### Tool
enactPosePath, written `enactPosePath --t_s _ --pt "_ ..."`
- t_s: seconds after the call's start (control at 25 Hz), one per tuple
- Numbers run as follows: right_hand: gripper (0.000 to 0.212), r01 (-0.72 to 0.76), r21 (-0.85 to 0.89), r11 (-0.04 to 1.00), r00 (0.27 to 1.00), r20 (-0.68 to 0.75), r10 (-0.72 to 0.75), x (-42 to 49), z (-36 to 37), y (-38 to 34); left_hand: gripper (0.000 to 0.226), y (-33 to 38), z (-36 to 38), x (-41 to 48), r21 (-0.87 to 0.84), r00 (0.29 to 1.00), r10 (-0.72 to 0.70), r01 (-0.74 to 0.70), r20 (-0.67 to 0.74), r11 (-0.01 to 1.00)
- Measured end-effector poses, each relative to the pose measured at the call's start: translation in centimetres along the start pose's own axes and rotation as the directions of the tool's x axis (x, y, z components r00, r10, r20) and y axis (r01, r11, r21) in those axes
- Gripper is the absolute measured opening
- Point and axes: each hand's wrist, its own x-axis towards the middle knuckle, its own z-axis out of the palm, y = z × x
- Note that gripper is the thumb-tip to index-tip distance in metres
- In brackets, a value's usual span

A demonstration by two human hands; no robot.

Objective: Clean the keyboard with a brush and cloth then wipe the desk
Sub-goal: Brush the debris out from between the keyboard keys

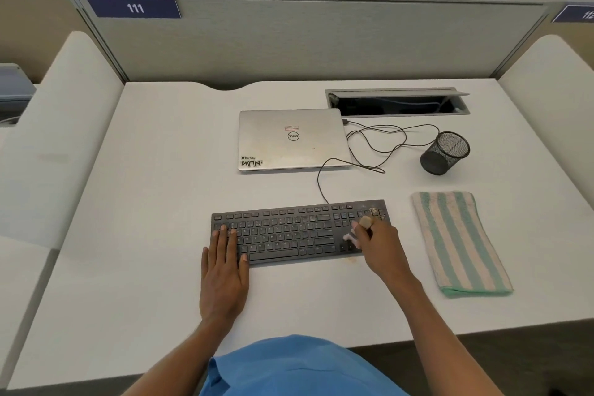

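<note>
the keyboard (299,231) is lying flat at the centre of the frame, on the white desk (154,209), with its cable trailing up toward the laptop (291,138).

the left end of the keyboard is being held down by the left hand (225,270), whose fingers are lying straight and close together across the keys, the palm resting on the desk just below.

a small brush (365,221) is being gripped by the right hand (377,246), fingers curled round its handle, over the right end of the keyboard. the pale butt of the handle is showing above the knuckles and the bristles are pointing down to the left at the keys; they are blurred, so contact is being judged, not confirmed.

the striped cloth (459,244) is lying folded at the right of the frame, apart from the keyboard and untouched. a mesh cup (445,153) is standing above it.

handling, as judged: the keyboard is being taken as light, stiff and liable to slide on the smooth desk, so a flat steadying press at one end is suiting it; the keys are being treated as easily depressed. the brush is being taken as light and best held at mid-handle. the cloth is being taken as soft and limp, best gathered at a folded edge.
</note>
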Motion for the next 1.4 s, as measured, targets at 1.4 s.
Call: enactPosePath --t_s 1.4 --pt "0.027 0.038 0.012 0.999 0.987 -0.155 -0.035 9.3 -5.7 1.2 0.066 10.8 4.5 1.7 0.095 0.914 0.362 -0.383 0.183 0.919"
